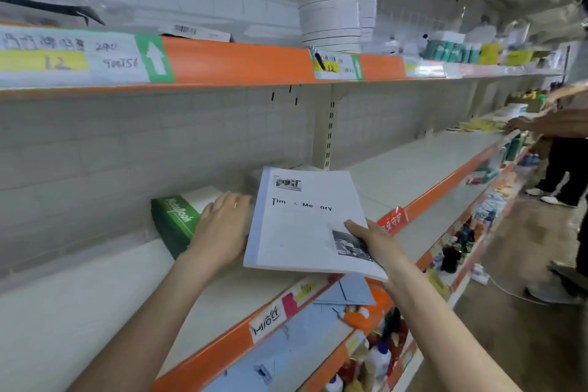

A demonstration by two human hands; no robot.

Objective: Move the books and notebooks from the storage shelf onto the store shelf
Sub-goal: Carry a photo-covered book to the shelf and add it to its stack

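The cream metal store shelf with an orange front lip (423, 165) lies bare to the right of the white paperback book with black title lettering (302, 223). The right hand (370, 240) pinches the book's near corner above the shelf, spine left, long axis running toward the back wall. The left hand (222, 226) rests flat-fingered on the green-covered notebook stack (175, 219) against the back wall.

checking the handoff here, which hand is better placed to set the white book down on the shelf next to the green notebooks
Right. The right hand already grips the white book by its near corner, above the shelf. The left hand rests flat against the green notebooks, steadying that stack.
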